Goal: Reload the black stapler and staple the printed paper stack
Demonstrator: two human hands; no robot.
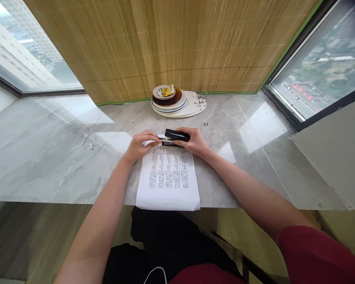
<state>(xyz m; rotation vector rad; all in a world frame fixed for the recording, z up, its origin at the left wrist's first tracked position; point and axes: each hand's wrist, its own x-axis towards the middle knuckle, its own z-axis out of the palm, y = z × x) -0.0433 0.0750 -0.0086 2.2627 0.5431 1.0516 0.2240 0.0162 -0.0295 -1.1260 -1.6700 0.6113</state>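
Note:
A black stapler (177,135) lies across the top part of a printed sheet of paper (168,169), its black upper arm lifted off the metal staple channel. My right hand (195,141) is closed around the stapler's rear end from the right. At its other end, my left hand (142,145) has thumb and fingertips pinched on the tip of the metal channel. Whether a staple is between those fingertips is too small to tell. Under both hands the paper lies on the grey marble-look counter, its lower edge at the counter's front edge.
A stack of plates (169,103) with a small yellow packet (167,91) on top rests on an oval white platter (195,103) behind the stapler. Small staple pieces (206,124) lie at right, and bits of debris (91,146) at left. A bamboo blind (177,47) hangs behind.

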